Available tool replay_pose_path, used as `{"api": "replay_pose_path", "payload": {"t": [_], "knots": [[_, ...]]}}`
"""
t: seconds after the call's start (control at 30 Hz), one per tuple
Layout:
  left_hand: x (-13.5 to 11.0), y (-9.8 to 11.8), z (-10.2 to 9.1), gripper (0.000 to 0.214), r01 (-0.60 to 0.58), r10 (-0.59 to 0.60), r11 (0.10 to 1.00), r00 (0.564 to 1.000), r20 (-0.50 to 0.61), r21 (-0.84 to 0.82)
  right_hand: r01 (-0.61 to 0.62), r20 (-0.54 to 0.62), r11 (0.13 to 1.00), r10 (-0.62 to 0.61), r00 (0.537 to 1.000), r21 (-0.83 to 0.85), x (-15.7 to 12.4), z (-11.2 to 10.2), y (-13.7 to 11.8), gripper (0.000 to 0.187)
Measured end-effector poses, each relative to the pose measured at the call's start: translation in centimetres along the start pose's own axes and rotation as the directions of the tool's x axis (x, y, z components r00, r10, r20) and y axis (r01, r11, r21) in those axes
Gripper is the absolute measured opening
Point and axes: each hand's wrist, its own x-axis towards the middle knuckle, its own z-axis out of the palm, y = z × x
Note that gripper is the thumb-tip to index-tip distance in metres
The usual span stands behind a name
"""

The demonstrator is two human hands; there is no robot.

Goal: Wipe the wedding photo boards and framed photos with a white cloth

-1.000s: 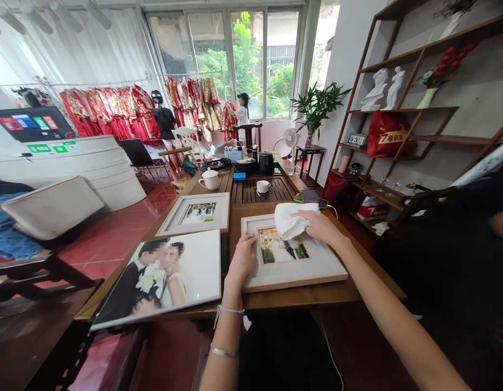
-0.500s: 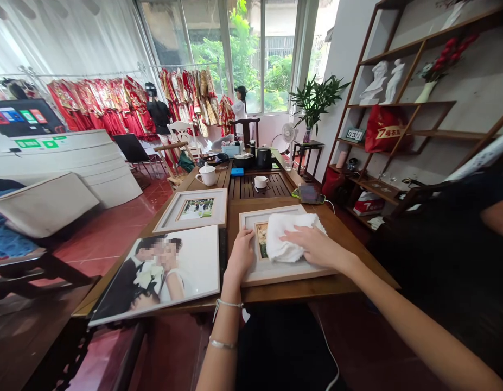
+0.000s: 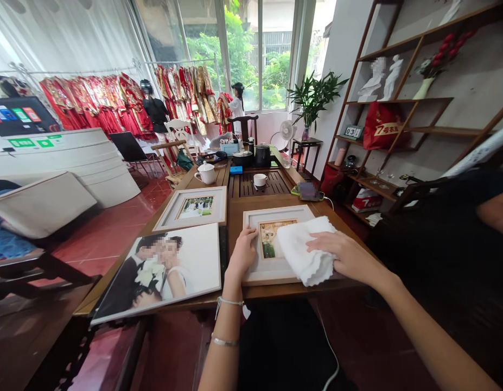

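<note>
A light wooden picture frame (image 3: 271, 275) with a grey mat lies flat on the wooden table (image 3: 352, 209). My left hand (image 3: 243, 250) grips its left edge, fingers curled over the rim. On the right part of the frame is a folded white cloth (image 3: 302, 239), which hides some of the small picture inside. My right hand (image 3: 344, 254) holds this cloth from above, its thumb at the near side. A large unframed-looking photo print (image 3: 198, 263) of a couple lies to the left, and behind it rests a second picture frame (image 3: 166, 217).
Farther back on the table stand a white lidded teapot (image 3: 206, 172), a white cup (image 3: 260, 180) on a slatted tea tray (image 3: 239, 187), and a phone (image 3: 310, 191) with a cable. A person's arm (image 3: 497, 214) shows at the right. Two people are near the clothes racks.
My right hand has moved right and toward me with the cloth, uncovering more of the picture. My left hand stays on the frame's left edge.
</note>
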Motion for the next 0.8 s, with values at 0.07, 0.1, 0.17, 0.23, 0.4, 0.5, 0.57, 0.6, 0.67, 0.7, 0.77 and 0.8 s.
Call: {"api": "replay_pose_path", "payload": {"t": [0.07, 0.1, 0.17, 0.23, 0.4, 0.5, 0.57, 0.6, 0.67, 0.7, 0.77, 0.8], "knots": [[0.0, 0.1, 0.0, 0.050, 0.004, -0.004, 1.000, 1.000, 0.004, 0.004, -0.022, -0.014, 0.999, 0.022, 1.000, -0.030, 1.2, 0.3, 1.3, 0.055], [0.0, 0.1, 0.1, 0.050, 0.004, -0.004, 1.000, 1.000, 0.000, 0.002, -0.024, -0.018, 0.999, 0.023, 1.000, -0.043, 1.8, 0.5, 1.9, 0.056], [-0.1, 0.0, 0.2, 0.049, 0.003, -0.003, 1.000, 1.000, -0.015, -0.007, -0.029, -0.030, 0.997, 0.027, 0.999, -0.077, 3.3, 0.9, 3.2, 0.062], [-0.1, -0.1, 0.4, 0.049, 0.004, -0.005, 1.000, 1.000, -0.028, -0.018, -0.051, -0.038, 0.991, 0.047, 0.998, -0.122, 5.0, 1.2, 4.2, 0.068], [-0.1, 0.1, 0.4, 0.050, -0.002, 0.002, 1.000, 0.999, -0.036, 0.000, -0.119, -0.044, 0.976, 0.113, 0.993, -0.181, 8.6, 1.7, 5.9, 0.080], [-0.1, 0.3, 0.4, 0.050, 0.004, -0.003, 1.000, 0.999, -0.033, 0.017, -0.137, 0.003, 0.964, 0.141, 0.990, -0.228, 9.5, 1.8, 5.8, 0.080], [-0.1, 0.4, 0.4, 0.050, 0.012, -0.011, 1.000, 0.999, -0.032, 0.023, -0.129, 0.041, 0.957, 0.144, 0.989, -0.259, 9.2, 1.8, 5.2, 0.077], [-0.1, 0.4, 0.4, 0.049, 0.013, -0.012, 1.000, 0.999, -0.035, 0.025, -0.117, 0.056, 0.957, 0.136, 0.989, -0.267, 8.8, 1.8, 4.7, 0.076], [-0.1, 0.4, 0.5, 0.049, 0.009, -0.007, 1.000, 0.999, -0.043, 0.028, -0.073, 0.081, 0.962, 0.098, 0.992, -0.263, 7.7, 1.8, 3.5, 0.074], [0.0, 0.4, 0.5, 0.050, 0.006, -0.005, 1.000, 0.999, -0.046, 0.025, -0.044, 0.096, 0.966, 0.070, 0.993, -0.255, 6.9, 1.7, 2.8, 0.073], [0.0, 0.4, 0.5, 0.050, 0.009, -0.008, 1.000, 0.999, -0.045, 0.014, 0.013, 0.129, 0.971, 0.018, 0.992, -0.237, 5.2, 1.4, 1.2, 0.070], [0.0, 0.4, 0.5, 0.050, 0.013, -0.013, 1.000, 0.999, -0.042, 0.007, 0.031, 0.143, 0.972, 0.003, 0.990, -0.234, 4.2, 1.2, 0.5, 0.069]]}}
